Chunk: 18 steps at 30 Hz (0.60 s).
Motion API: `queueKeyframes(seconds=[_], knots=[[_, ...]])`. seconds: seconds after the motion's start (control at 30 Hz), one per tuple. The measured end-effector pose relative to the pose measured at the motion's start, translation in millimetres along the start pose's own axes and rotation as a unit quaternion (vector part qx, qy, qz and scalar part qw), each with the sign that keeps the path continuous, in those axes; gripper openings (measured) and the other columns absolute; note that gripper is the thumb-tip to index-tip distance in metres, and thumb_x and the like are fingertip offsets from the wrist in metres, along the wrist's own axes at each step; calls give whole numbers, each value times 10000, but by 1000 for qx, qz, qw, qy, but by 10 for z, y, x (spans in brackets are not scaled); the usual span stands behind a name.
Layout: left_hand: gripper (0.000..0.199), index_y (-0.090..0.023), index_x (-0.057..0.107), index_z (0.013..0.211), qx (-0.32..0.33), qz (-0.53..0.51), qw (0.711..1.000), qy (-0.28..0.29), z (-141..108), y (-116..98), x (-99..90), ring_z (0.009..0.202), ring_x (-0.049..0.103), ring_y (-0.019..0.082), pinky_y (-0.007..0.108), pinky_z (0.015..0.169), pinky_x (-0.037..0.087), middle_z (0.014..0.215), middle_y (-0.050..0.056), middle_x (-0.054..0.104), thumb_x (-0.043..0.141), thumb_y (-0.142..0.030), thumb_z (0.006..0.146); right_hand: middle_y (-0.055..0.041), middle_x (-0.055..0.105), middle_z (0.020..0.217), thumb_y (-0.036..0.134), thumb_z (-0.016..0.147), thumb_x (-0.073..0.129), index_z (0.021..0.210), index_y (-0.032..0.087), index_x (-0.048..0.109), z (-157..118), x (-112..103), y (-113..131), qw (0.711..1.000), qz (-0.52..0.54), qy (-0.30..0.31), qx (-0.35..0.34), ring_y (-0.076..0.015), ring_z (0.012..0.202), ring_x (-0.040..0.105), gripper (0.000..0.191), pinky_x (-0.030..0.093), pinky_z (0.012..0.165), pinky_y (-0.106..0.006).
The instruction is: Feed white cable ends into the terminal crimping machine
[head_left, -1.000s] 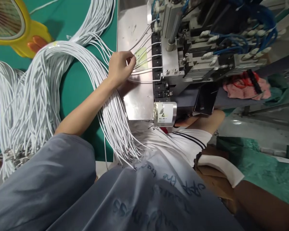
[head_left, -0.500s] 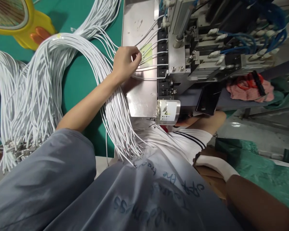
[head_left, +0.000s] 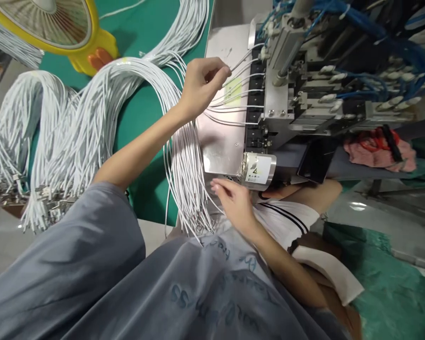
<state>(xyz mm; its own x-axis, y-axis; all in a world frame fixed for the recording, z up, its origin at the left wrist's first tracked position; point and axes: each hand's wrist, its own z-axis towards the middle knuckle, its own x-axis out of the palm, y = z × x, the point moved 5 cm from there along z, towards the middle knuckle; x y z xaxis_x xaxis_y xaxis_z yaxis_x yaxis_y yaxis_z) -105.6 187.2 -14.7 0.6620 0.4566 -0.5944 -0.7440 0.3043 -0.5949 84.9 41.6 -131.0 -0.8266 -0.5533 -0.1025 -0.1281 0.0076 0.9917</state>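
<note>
My left hand (head_left: 205,85) is raised over the metal plate (head_left: 221,153), its fingers curled and thumb close to the index fingertip. Whether a cable is pinched there I cannot make out. Several white cables (head_left: 233,109) run beneath this hand into a row of black slots (head_left: 255,99) on the machine. My right hand (head_left: 236,203) is low in front of the plate, fingers stretched toward the cable bundle, with nothing visible in them. Beside it hangs a thick bundle of white cables (head_left: 189,165), its stripped ends near my shirt.
A yellow fan (head_left: 88,42) stands on the green table mat (head_left: 138,189). More white cable bundles (head_left: 49,123) drape at left. The machine carries metal cylinders (head_left: 286,52) and blue hoses (head_left: 368,28). A label guard (head_left: 260,170), a dark phone (head_left: 317,158) and a pink cloth (head_left: 378,151) are at right.
My right hand has come into view beside the bundle's ends. My left hand remains over the plate, with its fingers slightly higher against the cables. The whole view has shifted.
</note>
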Motion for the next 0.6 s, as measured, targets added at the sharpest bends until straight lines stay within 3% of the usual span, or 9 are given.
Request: queueKeyframes(seconds=[0.07, 0.13, 0.2, 0.27, 0.33, 0.43, 0.6], knots=[[371, -236, 611, 684, 22, -17, 1000, -3, 27, -211, -93, 503, 457, 132, 282, 487, 353, 544, 3, 526, 420, -475, 893, -23, 644, 669, 367, 823, 563, 847, 165, 698, 131, 158, -134, 997, 49, 31, 55, -141, 604, 583, 244, 471, 569, -263], [391, -221, 617, 706, 47, -30, 998, -3, 38, -401, -139, 503, 452, 122, 276, 497, 368, 553, 3, 523, 405, -483, 905, 32, 506, 497, 396, 772, 599, 760, 150, 685, 214, 326, -275, 978, 141, 70, 139, -95, 450, 452, 261, 365, 422, -216], [401, -194, 623, 723, 75, -46, 996, -10, 33, -549, -153, 501, 450, 106, 260, 503, 367, 555, -3, 507, 398, -462, 919, 54, 447, 470, 415, 722, 640, 748, 146, 674, 240, 439, -344, 952, 224, 78, 195, -72, 413, 387, 273, 297, 367, -190], [417, -158, 629, 747, 96, -58, 994, -13, 20, -647, -134, 508, 458, 89, 239, 513, 361, 573, -6, 498, 383, -439, 934, 44, 485, 495, 405, 680, 677, 772, 145, 673, 242, 459, -339, 945, 250, 46, 206, -78, 423, 410, 276, 319, 360, -193], [460, -123, 633, 790, 105, -54, 993, 1, 14, -701, -83, 533, 474, 74, 223, 540, 372, 604, -4, 503, 343, -443, 947, 25, 529, 525, 388, 668, 682, 786, 142, 669, 242, 441, -297, 954, 230, 19, 194, -96, 438, 448, 273, 373, 374, -217], [510, -104, 626, 850, 104, -34, 993, 53, 18, -735, 52, 603, 527, 79, 231, 604, 408, 654, 5, 522, 271, -453, 961, 8, 560, 554, 360, 701, 632, 772, 142, 647, 255, 430, -229, 969, 161, 25, 186, -117, 448, 481, 230, 419, 407, -249], [379, -145, 621, 850, 153, -68, 976, 143, -86, -889, 341, 707, 581, 114, 243, 644, 421, 736, 18, 585, 309, -327, 966, -32, 655, 703, 234, 786, 499, 749, 175, 610, 254, 298, 58, 990, -107, 20, 95, -150, 627, 583, 131, 437, 606, -266]])
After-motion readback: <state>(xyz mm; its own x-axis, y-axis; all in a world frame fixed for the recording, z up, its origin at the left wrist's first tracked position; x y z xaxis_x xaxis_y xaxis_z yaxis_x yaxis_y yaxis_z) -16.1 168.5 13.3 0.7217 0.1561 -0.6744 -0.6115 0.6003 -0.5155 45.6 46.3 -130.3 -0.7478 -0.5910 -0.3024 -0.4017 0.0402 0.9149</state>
